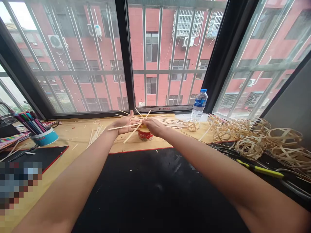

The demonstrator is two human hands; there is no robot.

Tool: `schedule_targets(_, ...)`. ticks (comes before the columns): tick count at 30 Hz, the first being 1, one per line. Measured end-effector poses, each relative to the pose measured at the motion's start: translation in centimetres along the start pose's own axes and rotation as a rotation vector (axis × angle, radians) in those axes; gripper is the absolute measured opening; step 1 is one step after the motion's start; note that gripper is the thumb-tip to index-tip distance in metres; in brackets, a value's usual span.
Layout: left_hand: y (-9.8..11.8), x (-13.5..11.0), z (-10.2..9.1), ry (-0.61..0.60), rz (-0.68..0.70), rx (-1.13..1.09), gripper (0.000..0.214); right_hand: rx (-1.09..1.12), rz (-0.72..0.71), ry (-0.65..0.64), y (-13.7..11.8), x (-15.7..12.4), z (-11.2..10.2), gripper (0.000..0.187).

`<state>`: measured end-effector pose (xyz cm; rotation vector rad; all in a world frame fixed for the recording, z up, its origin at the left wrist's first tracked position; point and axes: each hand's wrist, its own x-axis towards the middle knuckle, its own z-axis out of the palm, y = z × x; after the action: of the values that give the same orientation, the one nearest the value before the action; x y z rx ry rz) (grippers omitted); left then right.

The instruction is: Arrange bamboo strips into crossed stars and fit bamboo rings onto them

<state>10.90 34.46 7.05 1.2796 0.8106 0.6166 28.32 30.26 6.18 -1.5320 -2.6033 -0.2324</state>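
Observation:
My left hand [125,124] and my right hand [152,126] meet in front of the window, pinching several thin bamboo strips [126,127] that cross in a loose star. The crossing lies under my right fingers, so I cannot see how the strips interlace. Directly below my hands stands a red and yellow tub [145,135], partly hidden by them. A small woven bamboo ball [193,126] rests beyond my right hand, and more loose strips [96,136] lie on the tan mat to the left of my left hand.
A heap of woven bamboo balls [250,142] fills the right side. A water bottle [199,105] stands by the window, a blue pen cup [44,136] at left, and a yellow-handled tool [259,169] lies on the black mat [155,191]. Barred windows [165,64] form the far edge.

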Motion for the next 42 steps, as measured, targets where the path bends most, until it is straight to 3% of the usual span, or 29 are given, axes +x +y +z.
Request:
schedule_targets(4,-0.8,-0.6,-2.3,0.101,-0.025,0.025,0.054,0.076,0.015,-0.126,0.5,1.1,1.2,0.030)
schedule_targets(9,-0.3,-3.0,-3.5,0.238,-0.022,0.090,0.046,0.171,0.049,-0.158,1.2,1.2,0.0,0.027)
schedule_targets(13,-0.1,-4.7,-2.6,0.291,-0.037,0.201,0.043,0.207,0.119,-0.105,2.5,1.2,-1.2,0.038)
schedule_targets(17,-0.6,-5.6,-1.4,0.368,-0.046,0.400,0.046,0.198,0.179,-0.083,3.9,0.9,-1.2,0.028)
schedule_targets(21,-1.2,-6.3,-0.4,0.466,0.039,0.658,0.048,0.154,0.225,-0.062,4.0,0.2,-1.1,0.027)
schedule_targets(27,-2.2,-6.4,2.6,0.491,0.141,1.019,0.061,0.027,0.225,-0.005,0.1,-2.7,-1.4,0.027)
schedule_targets(30,-2.8,-5.5,4.2,0.446,0.094,1.174,0.048,-0.074,0.123,0.015,-2.6,-4.1,-0.7,0.017)
schedule_targets(33,-3.0,-4.5,5.2,0.429,0.030,1.290,0.031,-0.159,0.021,0.043,-4.2,-4.4,0.2,0.028)
schedule_targets(37,-2.9,-3.9,5.8,0.465,-0.025,1.378,0.029,-0.246,-0.066,0.092,-4.8,-4.8,0.8,0.031)
schedule_targets(42,-2.8,-3.9,6.1,0.461,-0.035,1.421,0.030,-0.337,-0.101,0.156,-6.1,-10.1,1.2,0.028)
